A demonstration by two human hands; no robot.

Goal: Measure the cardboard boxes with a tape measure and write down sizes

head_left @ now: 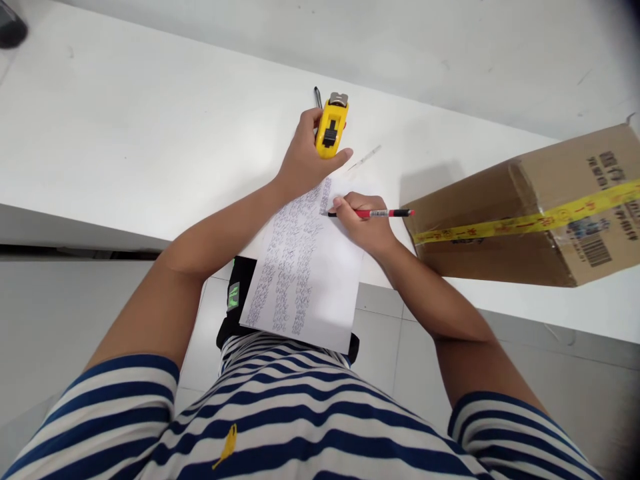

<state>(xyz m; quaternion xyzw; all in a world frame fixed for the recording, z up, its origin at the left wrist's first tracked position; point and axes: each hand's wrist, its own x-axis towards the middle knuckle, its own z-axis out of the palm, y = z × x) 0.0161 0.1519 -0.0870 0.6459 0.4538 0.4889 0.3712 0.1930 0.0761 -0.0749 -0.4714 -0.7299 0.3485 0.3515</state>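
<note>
My left hand (pixel 313 150) is wrapped round a yellow tape measure (pixel 331 127) with a black slide button and a metal tip at its far end. Its wrist rests by the top of a white paper sheet (pixel 333 287), which is covered with columns of handwriting on its left part. Between thumb and fingers, my right hand (pixel 367 220) pinches a red pen (pixel 375 213) with black ends. The pen's point is at the paper, beside the shorter written column. The sheet's lower part hangs over the table edge, above my lap.
On the right of the white table (pixel 150 127) stands a cardboard box (pixel 475 240) with yellow tape. A dark pen-like stick (pixel 318 97) lies behind the tape measure, and a thin pale strip (pixel 367 157) lies to its right. A black object (pixel 11 27) shows at the far left corner.
</note>
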